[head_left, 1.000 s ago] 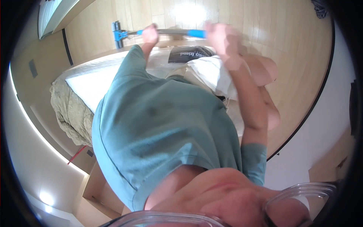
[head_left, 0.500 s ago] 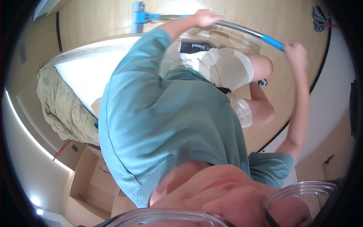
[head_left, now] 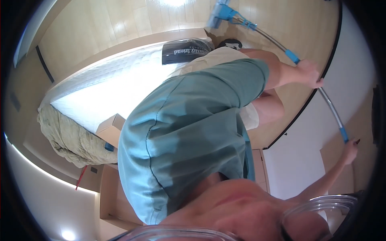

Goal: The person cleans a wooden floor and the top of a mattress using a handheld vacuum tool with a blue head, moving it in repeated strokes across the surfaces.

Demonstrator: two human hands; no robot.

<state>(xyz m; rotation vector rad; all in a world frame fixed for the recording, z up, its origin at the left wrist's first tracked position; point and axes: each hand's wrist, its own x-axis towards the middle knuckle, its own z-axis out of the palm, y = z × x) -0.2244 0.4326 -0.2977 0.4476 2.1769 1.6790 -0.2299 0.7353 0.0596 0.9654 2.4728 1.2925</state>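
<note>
A sponge mop (head_left: 273, 40) with a steel pole and blue sleeves crosses the upper right. Its blue-grey head (head_left: 219, 15) is over the wooden floor at the top. Partway along the pole, my left hand (head_left: 309, 74) is closed around it. Farther down at the right, my right hand (head_left: 350, 149) grips the pole's end, just past a blue sleeve. Both arms reach to the right side of the body, and the pole runs between the two hands.
Left of me is a bed with a white mattress (head_left: 100, 84), a rumpled greenish quilt (head_left: 68, 136) and a cardboard box (head_left: 110, 127). A black printed package (head_left: 187, 51) lies at the mattress edge. The pale wooden floor (head_left: 108, 24) meets a white wall (head_left: 297, 132) at right.
The mop head has shifted right along the floor. My left hand has swung right, and my right hand has moved down and right, pulling the pole's end toward the wall side.
</note>
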